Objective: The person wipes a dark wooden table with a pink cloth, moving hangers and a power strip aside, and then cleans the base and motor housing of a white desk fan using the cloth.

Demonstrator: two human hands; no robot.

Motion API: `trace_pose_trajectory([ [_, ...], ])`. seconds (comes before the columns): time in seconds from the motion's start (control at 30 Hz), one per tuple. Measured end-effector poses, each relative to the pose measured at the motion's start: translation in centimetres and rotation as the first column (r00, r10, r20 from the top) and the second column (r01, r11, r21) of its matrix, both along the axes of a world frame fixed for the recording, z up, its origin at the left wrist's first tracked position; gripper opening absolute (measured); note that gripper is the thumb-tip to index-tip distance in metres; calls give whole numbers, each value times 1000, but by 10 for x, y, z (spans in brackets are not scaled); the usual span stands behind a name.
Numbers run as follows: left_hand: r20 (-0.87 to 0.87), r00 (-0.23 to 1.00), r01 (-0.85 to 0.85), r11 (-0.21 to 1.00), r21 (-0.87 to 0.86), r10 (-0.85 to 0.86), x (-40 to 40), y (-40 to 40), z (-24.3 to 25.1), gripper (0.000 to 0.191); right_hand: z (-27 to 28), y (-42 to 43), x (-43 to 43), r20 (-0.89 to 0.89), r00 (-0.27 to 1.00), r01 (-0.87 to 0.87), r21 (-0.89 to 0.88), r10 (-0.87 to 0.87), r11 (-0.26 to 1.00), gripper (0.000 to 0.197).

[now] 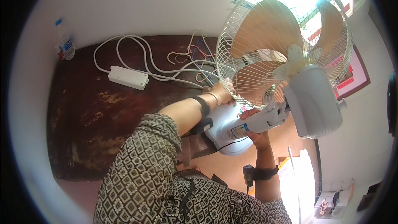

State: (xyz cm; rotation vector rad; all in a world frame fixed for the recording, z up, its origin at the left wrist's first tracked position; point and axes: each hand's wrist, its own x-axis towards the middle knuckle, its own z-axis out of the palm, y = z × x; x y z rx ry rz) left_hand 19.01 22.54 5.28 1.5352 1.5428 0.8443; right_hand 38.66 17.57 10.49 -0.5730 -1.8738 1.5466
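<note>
An electric table fan with a white motor housing [314, 102], a wire cage and tan blades stands tilted at the right. My right hand [259, 135] is wrapped around its white neck [264, 123], below the motor. The white base [238, 146] lies lower, at the table's edge. My left hand [222, 93] reaches across to the far side of the base, close to the cage rim; its fingers are partly hidden, so its grip is unclear. A black cord [228, 145] crosses the base. Both my forearms wear black straps with small devices.
On the worn dark wooden table [93, 124] lie a white power strip [128, 77], a looped white cable [149, 53] and several clothes hangers [197, 49]. A plastic bottle [66, 46] stands by the wall at the far left. A wire basket [332, 203] is at the lower right.
</note>
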Motion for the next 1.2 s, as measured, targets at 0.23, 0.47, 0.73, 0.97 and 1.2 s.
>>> trace_pose_trajectory([
  [0.23, 268, 960, -212, 845, 490, 85, -21, -38, -68, 19, -15, 2, -8, -178, 977, 127, 51, -116, 991, 52],
  [0.47, 0, 994, -107, 962, 252, 111, -28, -141, -42, 32, -14, -3, -22, -291, 947, 172, 98, -137, 980, 43],
  [0.73, -92, 986, -48, 769, 637, 137, -7, -191, -9, 48, 3, 6, -26, -312, 895, 316, -58, -318, 947, 31],
  [0.97, -100, 995, 62, 711, 701, 12, 12, -203, -10, 58, 19, 11, -28, -425, 815, 343, -195, -395, 919, 33],
  [1.2, -275, 950, 301, 649, 699, -144, 20, -216, 11, 36, 42, 36, 3, -403, 817, 332, -257, -413, 908, 28],
])
